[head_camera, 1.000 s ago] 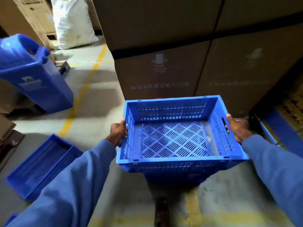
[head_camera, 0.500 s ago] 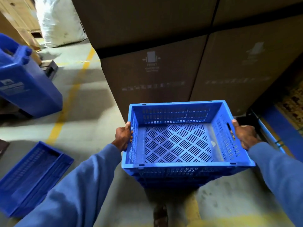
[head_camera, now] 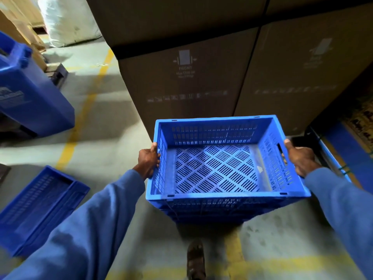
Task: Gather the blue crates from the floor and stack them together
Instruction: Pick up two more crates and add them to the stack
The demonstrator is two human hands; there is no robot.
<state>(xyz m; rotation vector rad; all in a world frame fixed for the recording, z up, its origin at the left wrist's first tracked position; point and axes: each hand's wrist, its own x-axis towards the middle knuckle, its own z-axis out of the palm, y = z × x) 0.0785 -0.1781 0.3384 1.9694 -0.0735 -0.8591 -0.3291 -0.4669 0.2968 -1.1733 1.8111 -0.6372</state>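
Held crate: blue, slotted, empty; carried level, clear of the floor, just before the cartons.
Left hand: clamped on the crate's left wall, fingers over the rim.
Right hand: clamped on the right wall beside the handle slot.
Second crate: blue, on the floor to the left, well apart.
Step, judged: carry across, align rims squarely, lower evenly to nest.
Edges: stacked cartons close ahead; blue bin left; blue frame hard by the right hand.
Open room: bare floor leftward between cartons and bin; the person's own shoe below the crate.
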